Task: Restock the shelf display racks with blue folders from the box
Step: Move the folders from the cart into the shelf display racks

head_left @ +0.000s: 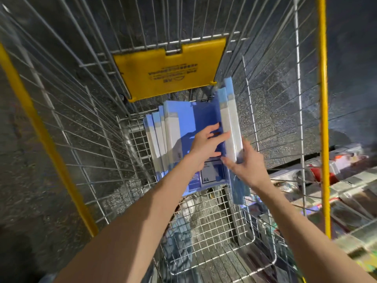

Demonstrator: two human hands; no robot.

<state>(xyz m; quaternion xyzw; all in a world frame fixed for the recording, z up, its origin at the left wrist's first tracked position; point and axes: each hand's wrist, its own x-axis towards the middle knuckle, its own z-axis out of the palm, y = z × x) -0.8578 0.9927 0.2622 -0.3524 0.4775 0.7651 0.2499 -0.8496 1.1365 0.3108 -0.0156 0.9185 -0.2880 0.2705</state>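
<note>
Several blue folders with white spines [163, 133] stand upright in the bottom of a wire cart [204, 221]. A second small bunch of folders [229, 119] leans against the cart's right wall. My left hand [206, 141] reaches into the gap between the two bunches, fingers against the left face of the right bunch. My right hand [244, 166] grips the near lower end of that right bunch, thumb on its spine side. A folder face with an A4 label [212, 174] shows below my hands.
The cart has tall wire walls, yellow corner posts [323, 99] and a yellow plastic flap [169, 68] at the far end. To the right, outside the mesh, shelf racks with mixed goods [346, 190] run along the cart. Dark speckled floor lies below.
</note>
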